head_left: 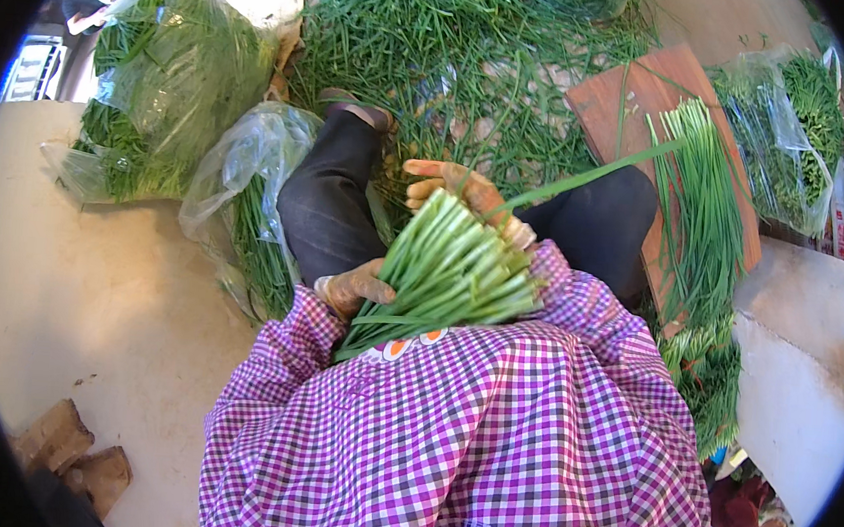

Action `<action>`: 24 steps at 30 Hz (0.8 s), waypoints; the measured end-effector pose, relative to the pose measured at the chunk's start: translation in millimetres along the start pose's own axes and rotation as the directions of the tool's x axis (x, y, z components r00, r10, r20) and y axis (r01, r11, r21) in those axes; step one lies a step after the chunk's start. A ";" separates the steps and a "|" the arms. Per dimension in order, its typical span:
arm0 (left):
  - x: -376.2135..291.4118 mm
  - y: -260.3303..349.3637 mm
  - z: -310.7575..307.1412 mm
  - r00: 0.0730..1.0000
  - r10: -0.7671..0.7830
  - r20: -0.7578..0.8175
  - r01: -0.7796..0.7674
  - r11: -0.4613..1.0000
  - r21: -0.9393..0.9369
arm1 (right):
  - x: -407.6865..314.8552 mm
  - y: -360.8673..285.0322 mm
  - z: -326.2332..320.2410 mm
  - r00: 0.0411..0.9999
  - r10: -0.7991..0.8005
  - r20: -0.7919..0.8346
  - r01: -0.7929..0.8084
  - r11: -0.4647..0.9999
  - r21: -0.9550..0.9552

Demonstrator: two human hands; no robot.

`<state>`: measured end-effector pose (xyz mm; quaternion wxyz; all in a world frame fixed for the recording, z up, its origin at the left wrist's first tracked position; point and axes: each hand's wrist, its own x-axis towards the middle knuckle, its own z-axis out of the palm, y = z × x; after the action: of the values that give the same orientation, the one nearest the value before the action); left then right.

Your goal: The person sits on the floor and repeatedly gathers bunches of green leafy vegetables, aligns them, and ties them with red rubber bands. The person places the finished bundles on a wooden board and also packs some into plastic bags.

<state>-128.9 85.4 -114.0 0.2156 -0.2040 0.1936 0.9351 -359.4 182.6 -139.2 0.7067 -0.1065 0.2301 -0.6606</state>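
Note:
My gloved left hand (355,289) grips a thick bunch of green leafy stalks, likely garlic chives (459,259), against my checked smock (453,429). The pale cut ends fan out toward the upper right. Just beyond those ends is my gloved right hand (461,185), its fingers pointing left and partly bent. The bunch hides part of that hand, so whether it grips anything is unclear. One long flat leaf (592,176) runs from beside the right hand across my dark-clad knee toward a wooden board (605,103). On the board lies another bunch of chives (702,204).
Loose green leaves (411,25) cover the floor ahead. Plastic bags of greens stand at left (183,89), by my left leg (265,229) and at far right (788,144). More bunches (706,390) lie behind the board. Brown blocks (59,435) sit lower left. Other people appear at the edges.

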 end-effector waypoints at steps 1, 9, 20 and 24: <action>-5.1 2.8 8.2 0.999 0.032 -0.017 -0.032 0.999 0.010 | -19.8 -8.5 2.8 0.996 0.005 -0.086 -0.017 0.991 -0.136; -35.5 -5.2 55.9 0.965 0.135 -0.226 -0.151 0.987 -0.057 | -8.6 -17.3 -11.2 0.966 0.047 0.254 0.010 0.976 -0.217; -46.4 -31.5 53.5 0.910 0.210 -0.356 -0.255 0.963 -0.084 | 41.1 -103.2 -26.4 0.868 -0.158 -0.471 -0.029 0.930 -0.367; -45.2 -31.5 56.5 0.911 0.203 -0.359 -0.265 0.955 -0.132 | 30.3 -93.9 42.0 0.992 -0.104 -0.074 -0.034 0.342 -0.939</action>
<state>-93.3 122.4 -54.1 0.0455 -0.3567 0.1668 0.9181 -422.3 136.6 -65.6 0.4881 -0.4572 0.6069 -0.4294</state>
